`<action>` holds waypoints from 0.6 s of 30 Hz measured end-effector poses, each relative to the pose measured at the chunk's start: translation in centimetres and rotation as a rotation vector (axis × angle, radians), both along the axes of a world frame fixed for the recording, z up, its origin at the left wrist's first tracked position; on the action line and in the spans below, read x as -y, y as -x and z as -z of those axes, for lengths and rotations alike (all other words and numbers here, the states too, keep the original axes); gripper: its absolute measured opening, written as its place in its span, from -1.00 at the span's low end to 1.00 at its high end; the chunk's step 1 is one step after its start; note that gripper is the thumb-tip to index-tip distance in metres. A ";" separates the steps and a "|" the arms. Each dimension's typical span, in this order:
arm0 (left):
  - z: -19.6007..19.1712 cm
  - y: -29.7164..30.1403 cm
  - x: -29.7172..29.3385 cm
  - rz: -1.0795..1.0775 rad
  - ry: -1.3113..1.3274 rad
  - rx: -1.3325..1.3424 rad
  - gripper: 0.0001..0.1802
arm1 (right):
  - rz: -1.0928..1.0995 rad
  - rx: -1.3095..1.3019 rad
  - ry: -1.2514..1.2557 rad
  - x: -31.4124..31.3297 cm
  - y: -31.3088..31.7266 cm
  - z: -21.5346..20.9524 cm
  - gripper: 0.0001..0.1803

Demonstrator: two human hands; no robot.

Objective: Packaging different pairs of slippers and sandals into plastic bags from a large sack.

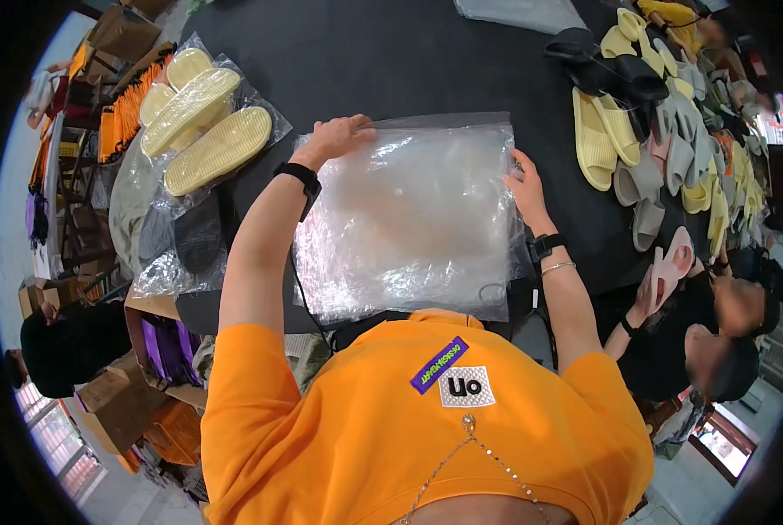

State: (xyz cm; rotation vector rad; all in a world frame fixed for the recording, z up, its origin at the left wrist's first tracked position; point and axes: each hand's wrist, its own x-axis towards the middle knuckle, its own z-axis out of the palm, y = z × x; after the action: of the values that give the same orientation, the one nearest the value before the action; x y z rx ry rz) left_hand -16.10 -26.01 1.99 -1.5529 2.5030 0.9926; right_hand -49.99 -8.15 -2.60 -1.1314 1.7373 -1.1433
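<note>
The left hand (343, 137) lies at the upper left edge of the clear plastic bags (409, 219). Its fingers are loosely bent and touch the film; whether they pinch it cannot be determined. The right hand (528, 188) is at the upper right edge of the bags. Its thumb and index finger stand slightly apart at the film edge; closure on the film cannot be confirmed.

The bags lie flat on the black table (391, 66), directly in front of the person. Left: bagged yellow slippers (221, 150). Right: black slippers (614, 74), with unbagged yellow slippers (594, 144) just beside them. Further right, a co-worker's hand (643, 297) holds a pink slipper (672, 264). Lower left: an open cardboard box (150, 308) with purple contents.
</note>
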 end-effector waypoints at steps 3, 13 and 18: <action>0.9 -1.1 1.1 0.035 -0.054 0.030 -0.65 | -0.017 -0.028 -0.119 0.2 -0.3 0.0 -0.45; 2.4 -1.5 -0.7 -0.001 0.079 -0.070 -0.58 | -0.022 -0.341 -0.141 -0.6 -1.8 0.1 -0.56; 1.9 -1.0 -2.0 0.172 0.012 -0.094 -0.33 | 0.016 -0.298 -0.161 -0.9 -1.5 -0.2 -0.64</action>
State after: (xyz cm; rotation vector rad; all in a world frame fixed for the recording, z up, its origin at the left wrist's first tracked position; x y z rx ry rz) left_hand -15.06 -24.06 0.13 -1.2952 2.6558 1.0502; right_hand -48.49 -7.23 -2.39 -1.2370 2.0279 -0.8586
